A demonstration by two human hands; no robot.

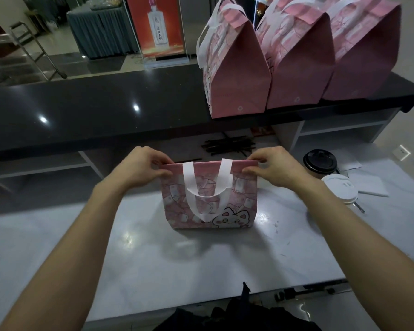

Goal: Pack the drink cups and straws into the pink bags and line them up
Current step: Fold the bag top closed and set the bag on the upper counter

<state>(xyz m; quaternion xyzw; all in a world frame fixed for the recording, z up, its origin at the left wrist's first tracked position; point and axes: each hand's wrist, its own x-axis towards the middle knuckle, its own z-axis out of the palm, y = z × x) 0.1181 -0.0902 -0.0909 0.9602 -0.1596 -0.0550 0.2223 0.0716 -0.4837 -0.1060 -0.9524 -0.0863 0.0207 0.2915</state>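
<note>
A pink bag (239, 199) with a cat print and white handles stands upright on the white work table (153, 254). My left hand (141, 167) pinches the bag's top left corner, and my right hand (275, 167) pinches its top right corner. The top edge is pressed flat, so what is inside is hidden. To the right stand a drink cup with a black lid (320, 161) and a drink cup with a white lid (339, 188). A pile of black straws (227, 145) lies behind the bag. Three closed pink bags (239, 75) stand in a row on the black counter.
The raised black counter (93, 111) runs across behind the work table, with open shelves under it. White paper sheets (368, 185) lie at the right. A red display stand (155, 27) rises beyond the counter. Dark clothing (237, 314) shows at the near edge.
</note>
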